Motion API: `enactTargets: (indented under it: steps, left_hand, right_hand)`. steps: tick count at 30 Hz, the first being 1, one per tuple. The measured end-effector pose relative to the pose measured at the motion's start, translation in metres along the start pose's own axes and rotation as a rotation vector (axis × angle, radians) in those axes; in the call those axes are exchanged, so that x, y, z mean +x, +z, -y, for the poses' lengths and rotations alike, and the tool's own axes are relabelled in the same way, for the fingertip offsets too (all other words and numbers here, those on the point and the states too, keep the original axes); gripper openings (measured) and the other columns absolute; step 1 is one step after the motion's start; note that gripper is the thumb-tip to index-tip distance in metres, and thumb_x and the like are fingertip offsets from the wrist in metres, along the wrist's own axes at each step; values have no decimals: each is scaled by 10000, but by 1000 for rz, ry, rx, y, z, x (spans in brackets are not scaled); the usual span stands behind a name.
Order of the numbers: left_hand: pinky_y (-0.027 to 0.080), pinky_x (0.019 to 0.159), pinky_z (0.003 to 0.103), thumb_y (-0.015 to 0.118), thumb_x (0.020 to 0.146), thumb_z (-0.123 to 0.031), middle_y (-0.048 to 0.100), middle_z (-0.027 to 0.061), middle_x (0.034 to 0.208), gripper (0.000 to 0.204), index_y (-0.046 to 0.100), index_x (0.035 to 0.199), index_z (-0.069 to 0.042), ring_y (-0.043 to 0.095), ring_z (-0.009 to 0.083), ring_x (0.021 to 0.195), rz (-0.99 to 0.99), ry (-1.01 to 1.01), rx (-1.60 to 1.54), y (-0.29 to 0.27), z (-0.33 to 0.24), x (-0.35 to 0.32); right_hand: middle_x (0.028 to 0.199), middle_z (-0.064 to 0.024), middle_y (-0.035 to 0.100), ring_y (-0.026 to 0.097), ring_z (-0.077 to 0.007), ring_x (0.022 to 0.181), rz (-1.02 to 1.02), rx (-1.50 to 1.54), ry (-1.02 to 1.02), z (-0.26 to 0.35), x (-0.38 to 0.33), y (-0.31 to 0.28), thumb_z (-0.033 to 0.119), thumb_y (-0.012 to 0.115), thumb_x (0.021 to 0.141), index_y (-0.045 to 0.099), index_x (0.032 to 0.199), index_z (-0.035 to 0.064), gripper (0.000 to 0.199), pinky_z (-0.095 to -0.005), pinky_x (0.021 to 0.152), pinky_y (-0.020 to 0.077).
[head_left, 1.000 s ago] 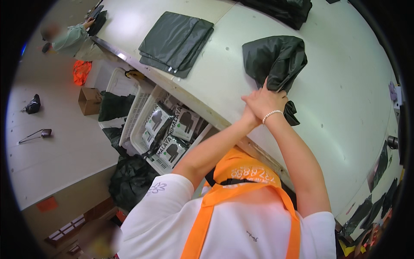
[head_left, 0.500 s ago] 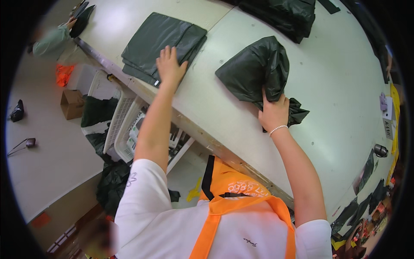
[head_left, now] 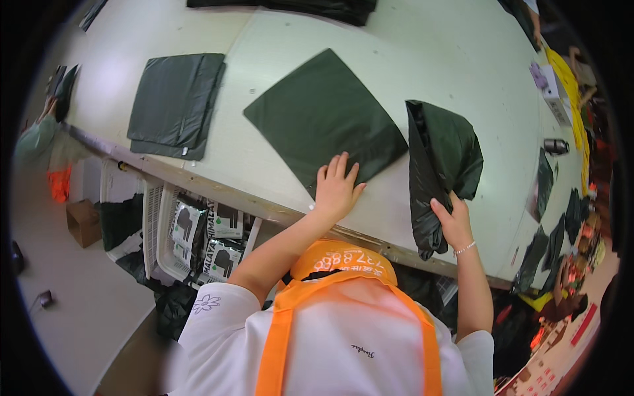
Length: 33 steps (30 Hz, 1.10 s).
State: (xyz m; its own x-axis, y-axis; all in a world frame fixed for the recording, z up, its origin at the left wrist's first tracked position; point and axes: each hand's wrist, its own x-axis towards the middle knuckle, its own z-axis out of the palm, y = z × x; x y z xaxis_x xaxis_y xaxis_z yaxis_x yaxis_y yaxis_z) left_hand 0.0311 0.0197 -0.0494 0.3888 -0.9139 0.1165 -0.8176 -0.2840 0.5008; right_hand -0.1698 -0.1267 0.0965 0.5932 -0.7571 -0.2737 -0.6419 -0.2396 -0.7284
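A flat, folded dark green piece of thin shiny fabric (head_left: 323,119) lies cornerwise on the white table in front of me. My left hand (head_left: 338,188) rests on its near corner, fingers apart. To the right, my right hand (head_left: 454,221) has its thumb and fingers closed on the side of a loosely bunched dark green fabric piece (head_left: 441,158). That bundle stands partly open at its upper left, with a narrow gathered lower end. Farther left sits a neat stack of folded dark green pieces (head_left: 175,102).
White baskets (head_left: 153,224) with packaged goods and dark fabric stand below the front edge of the table (head_left: 277,204). A dark pile (head_left: 297,8) lies at the far side. On the right are a black cup (head_left: 556,146) and a white box (head_left: 558,105). Other people work at both sides.
My left hand has moved from the stack to a flat folded piece that now lies in the middle. The bunched fabric has shifted right with my right hand. My view has turned.
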Motion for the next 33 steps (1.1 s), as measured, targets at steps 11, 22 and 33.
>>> enactTargets:
  steps: [11,22,33]
  left_hand:
    - [459,711,355,701,740,-205,548,31,854,149,672,854,-113,546,224,827,5,208,-292,27,25,35]
    - [475,692,326,679,790,-174,609,95,796,161,669,873,-37,583,239,754,-19,136,-377,28,24,50]
    - [479,691,285,613,853,-128,679,71,854,162,679,929,0,623,164,778,493,10,-629,-114,9,75]
  right_hand:
    - [957,-242,622,564,-396,854,108,-338,13,-31,-124,-20,284,680,776,545,1255,61,545,-411,790,457]
    - [822,-221,597,556,-376,802,405,-471,-265,-18,-124,9,348,669,772,476,1349,181,632,-416,781,450]
    - [1079,-266,588,572,-380,997,439,-254,-284,-34,-35,47,380,662,778,514,1299,116,602,-403,879,451]
